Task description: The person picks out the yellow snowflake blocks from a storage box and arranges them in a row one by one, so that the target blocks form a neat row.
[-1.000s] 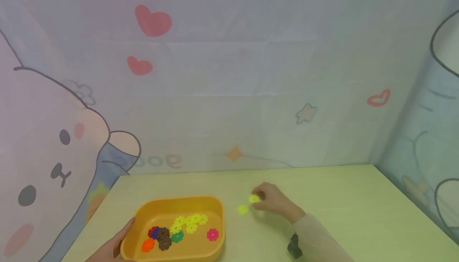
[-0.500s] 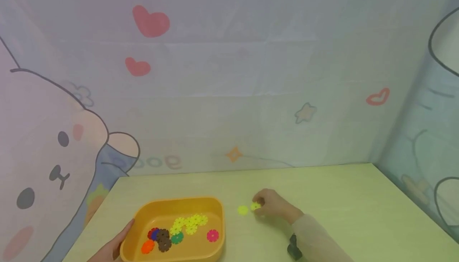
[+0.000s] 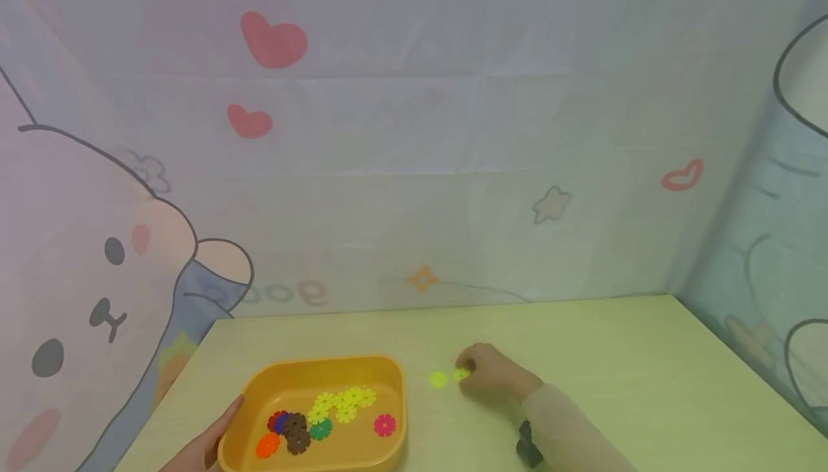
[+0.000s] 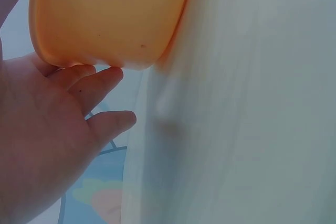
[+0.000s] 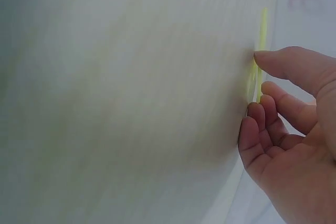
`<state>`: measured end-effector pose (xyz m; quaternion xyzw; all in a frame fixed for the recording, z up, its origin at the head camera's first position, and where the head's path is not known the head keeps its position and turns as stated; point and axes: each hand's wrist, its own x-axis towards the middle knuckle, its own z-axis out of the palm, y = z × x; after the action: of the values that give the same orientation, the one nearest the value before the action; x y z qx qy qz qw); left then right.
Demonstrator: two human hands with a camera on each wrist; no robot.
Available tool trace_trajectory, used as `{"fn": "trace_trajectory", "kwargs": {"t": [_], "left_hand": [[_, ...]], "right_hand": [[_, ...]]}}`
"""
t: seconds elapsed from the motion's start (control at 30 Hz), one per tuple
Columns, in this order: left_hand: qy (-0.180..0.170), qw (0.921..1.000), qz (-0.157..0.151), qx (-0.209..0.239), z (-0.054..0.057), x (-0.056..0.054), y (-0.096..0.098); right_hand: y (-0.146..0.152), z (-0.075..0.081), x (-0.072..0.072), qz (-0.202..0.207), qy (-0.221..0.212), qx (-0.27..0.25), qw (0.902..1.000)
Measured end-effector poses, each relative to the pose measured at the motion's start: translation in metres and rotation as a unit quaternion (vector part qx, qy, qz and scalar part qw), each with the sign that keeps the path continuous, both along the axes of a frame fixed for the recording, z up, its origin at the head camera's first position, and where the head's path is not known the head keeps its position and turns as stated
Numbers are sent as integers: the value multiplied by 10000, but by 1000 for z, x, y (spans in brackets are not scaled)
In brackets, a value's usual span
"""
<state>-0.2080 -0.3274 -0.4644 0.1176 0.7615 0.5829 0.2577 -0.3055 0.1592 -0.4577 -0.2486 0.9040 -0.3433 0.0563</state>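
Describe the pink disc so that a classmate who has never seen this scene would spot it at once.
On the pale table, find the orange-yellow tray beside the left hand. Look inside, towards the end farther from that hand. The pink disc is the only one of its colour and lies apart from the other discs.

One faint line of lettering runs along the cloth, beyond the basin that the left hand holds and farther back and left of where the right hand pinches. Its rightmost letter, pinkish, looks like a g; the next inward, like an o. Those farther left are too faint, so the word cannot be told. The right wrist view has sideways letter parts above that pinch, unreadable.
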Motion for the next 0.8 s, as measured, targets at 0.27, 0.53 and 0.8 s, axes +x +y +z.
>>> {"fn": "trace_trajectory", "kwargs": {"t": [0.27, 0.53, 0.8], "left_hand": [[-20, 9999, -30, 126, -1, 0, -1], [-150, 9990, -94, 408, -4, -4, -1], [161, 9995, -280, 36, -5, -7, -5]], "right_hand": [[-1, -2, 0, -146, -158, 52, 9998], [2, 0, -2, -302, -131, -112, 9994], [-21, 35, -1, -18, 453, -737, 9963]]}}
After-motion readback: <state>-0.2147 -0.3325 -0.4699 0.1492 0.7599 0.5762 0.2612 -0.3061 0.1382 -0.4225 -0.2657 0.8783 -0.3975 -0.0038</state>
